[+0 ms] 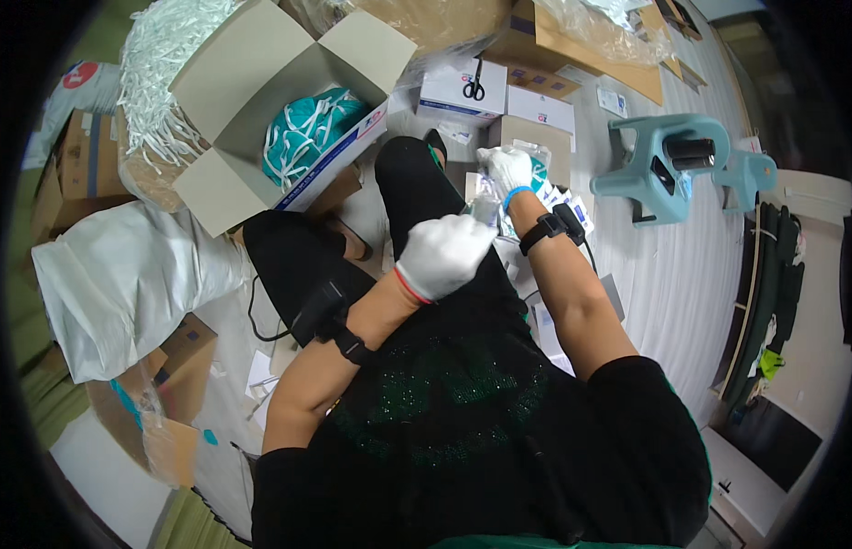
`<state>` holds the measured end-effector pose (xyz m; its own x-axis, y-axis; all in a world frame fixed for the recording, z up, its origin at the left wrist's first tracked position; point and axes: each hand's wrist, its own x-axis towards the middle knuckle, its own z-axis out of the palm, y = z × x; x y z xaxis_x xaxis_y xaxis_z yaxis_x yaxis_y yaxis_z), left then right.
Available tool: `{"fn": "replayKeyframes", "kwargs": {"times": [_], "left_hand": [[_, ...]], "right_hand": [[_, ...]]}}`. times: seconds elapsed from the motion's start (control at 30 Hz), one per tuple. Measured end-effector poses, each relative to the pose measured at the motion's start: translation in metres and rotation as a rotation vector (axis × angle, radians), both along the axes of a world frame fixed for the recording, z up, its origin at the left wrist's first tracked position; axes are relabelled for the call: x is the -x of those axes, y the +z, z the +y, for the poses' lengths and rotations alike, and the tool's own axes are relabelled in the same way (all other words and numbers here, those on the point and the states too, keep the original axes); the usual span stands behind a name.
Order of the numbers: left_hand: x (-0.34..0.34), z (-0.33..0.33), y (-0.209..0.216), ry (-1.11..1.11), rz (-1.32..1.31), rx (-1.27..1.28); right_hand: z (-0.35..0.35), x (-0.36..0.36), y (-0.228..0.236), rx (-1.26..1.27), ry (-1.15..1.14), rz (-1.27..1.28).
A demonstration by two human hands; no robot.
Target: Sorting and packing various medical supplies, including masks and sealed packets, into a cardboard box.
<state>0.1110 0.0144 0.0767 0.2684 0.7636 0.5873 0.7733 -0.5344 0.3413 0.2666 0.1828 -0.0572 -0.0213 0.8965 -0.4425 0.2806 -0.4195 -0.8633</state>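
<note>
Both of my hands wear white knit gloves. Above my right thigh, my left hand [444, 254] is closed, knuckles up, with its fingertips at a clear plastic bag [484, 209]. Just beyond it, my right hand [506, 168] is closed too, and its fingers meet the bag's upper end. What the bag contains is too small to make out. Beside my right hand lie a teal item in clear wrapping [539, 172] and several small white printed packets [572, 210]. A large open carton [248, 82] at the far left holds teal masks [307, 137] with white straps.
Black scissors [474, 87] lie on a white box [444, 96] ahead. At the right are pale blue plastic stools [659, 169]. A pile of white straps [165, 73] and a white sack [133, 284] flank the carton. Brown cardboard boxes [83, 151] stand at the left.
</note>
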Motion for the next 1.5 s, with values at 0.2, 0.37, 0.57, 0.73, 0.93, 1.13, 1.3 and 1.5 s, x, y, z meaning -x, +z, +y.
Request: {"fn": "replayKeyframes", "kwargs": {"times": [0.2,0.37,0.57,0.73,0.93,1.13,1.3,1.5], "left_hand": [[0.067,-0.018,-0.002,0.323,-0.671,0.103],[0.149,0.011,-0.01,0.645,-1.3,0.243],[0.187,0.047,-0.023,0.867,-1.598,0.005],[0.182,0.052,-0.043,1.148,-1.205,-0.005],[0.19,0.063,-0.088,1.214,-1.218,-0.139],[0.184,0.06,-0.071,1.159,-1.332,0.201],[0.222,0.066,-0.153,1.116,-1.497,0.407],[0.232,0.075,-0.116,1.016,-1.369,0.45]], "right_hand": [[-0.007,0.034,0.028,0.212,0.066,0.366],[0.01,0.064,0.088,0.42,0.16,0.786],[-0.023,0.131,0.167,0.555,0.593,0.981],[-0.028,0.165,0.178,0.045,0.494,0.583],[-0.051,0.191,0.194,-0.346,0.441,0.278],[-0.012,0.204,0.181,-0.795,0.426,0.025],[0.012,0.232,0.186,-1.126,0.7,-0.33],[0.029,0.244,0.188,-1.06,0.8,-0.557]]}}
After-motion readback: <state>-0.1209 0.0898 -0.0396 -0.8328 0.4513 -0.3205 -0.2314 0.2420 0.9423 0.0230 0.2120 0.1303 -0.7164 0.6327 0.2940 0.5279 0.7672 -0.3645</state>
